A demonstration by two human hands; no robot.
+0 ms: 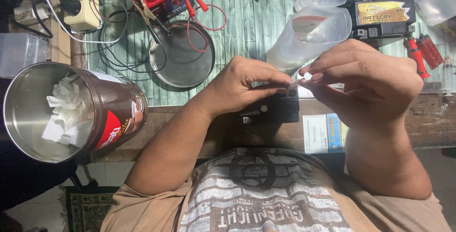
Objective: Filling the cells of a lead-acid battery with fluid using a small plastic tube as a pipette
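Cluttered workbench w/ a green plank top, seen head-down over your chest. Your landmark is the small black battery at the bench's near edge. Both hands meet just above it: left hand has thumb and forefinger pinched together on one end of a small white strip or cap piece, right hand is pinched on the other end. The piece is too small to tell exactly what it is.

Risks, as I judge them:
- You're working a tiny part in mid-air over the battery. If either pinch slips, it could drop onto the battery top or off the bench edge toward your lap.
- A clear plastic jug sits just beyond the battery, touching-close to your right knuckles. A jerk as the piece comes free could knock it; can't tell how full it is.
- The red clip leads, far-left of the battery by the round metal lid, are loose. Keep them off the terminals.
- The open tin w/ white tissue, well left of the battery, overhangs the edge; your left elbow could catch it.
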